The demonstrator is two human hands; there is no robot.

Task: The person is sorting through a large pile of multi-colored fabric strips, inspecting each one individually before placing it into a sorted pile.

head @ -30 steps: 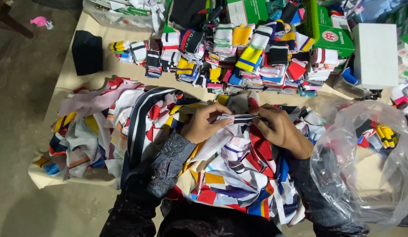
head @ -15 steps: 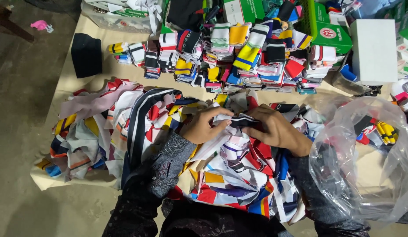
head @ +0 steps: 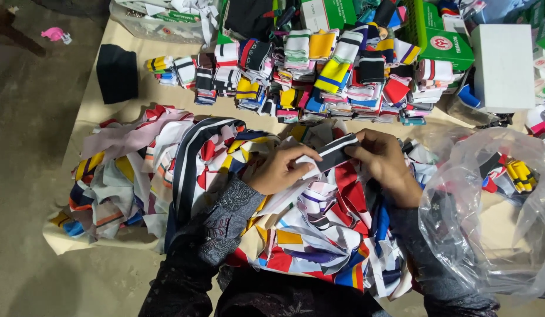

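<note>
black-and-white striped band [head: 334,154] sits pinched between both your hands, right over the big loose heap of coloured knit pieces [head: 310,235] in front of you. your left hand [head: 281,170] has its fingers closed on the near, lower end of it, thumb on top, and your right hand [head: 382,164] clamps the far, upper end with the fingertips curled over the edge. so both grips are clenched on that one strip, and it's stretched flat and slightly tilted between them, up off the pile.

under your hands the heap is a jumble of red, white, yellow and blue bits, and it spreads out to your left into another loose mound [head: 125,176] with pinkish and grey pieces. a long dark striped piece [head: 190,164] runs down through the middle of that mess, just beside your left forearm.

to your right there's a clear plastic bag [head: 489,217], crumpled open, with a few yellow and red pieces showing inside. it's near your right wrist, can't tell if it's touching.

further back, across the tan table cover [head: 161,97], rows of folded striped bands [head: 319,76] are stacked tight together. a black folded piece [head: 117,73] lies alone off to the left of them, a white box [head: 502,67] stands on the right, and a green box [head: 445,44] is just behind the stacks. a small pink thing [head: 54,35] lies on the floor, well apart.
</note>
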